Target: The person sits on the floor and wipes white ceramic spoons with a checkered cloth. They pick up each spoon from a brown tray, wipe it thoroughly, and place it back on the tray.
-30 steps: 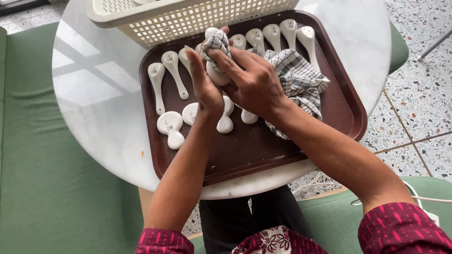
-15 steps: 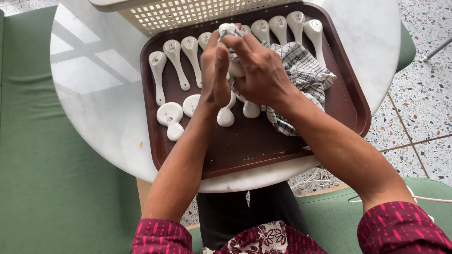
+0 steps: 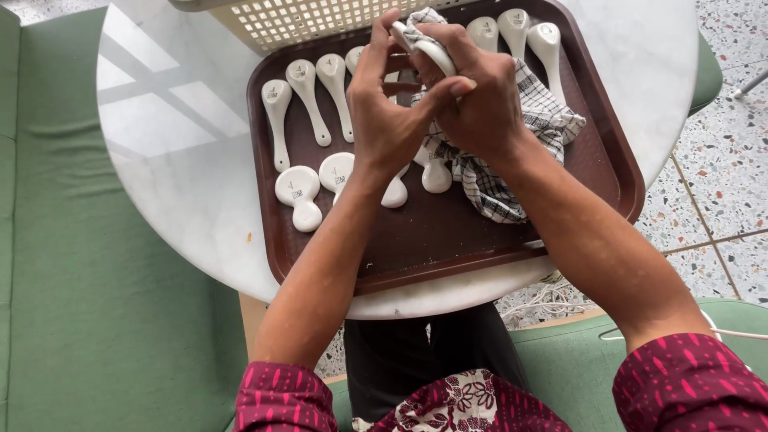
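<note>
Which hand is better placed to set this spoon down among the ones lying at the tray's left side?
Probably the left hand: it grips the white spoon and sits nearer the spoons lying at left. The right hand is wrapped in the checked cloth.

Eatery: spoon tray [image 3: 608, 172], marble table [image 3: 184, 160]
</note>
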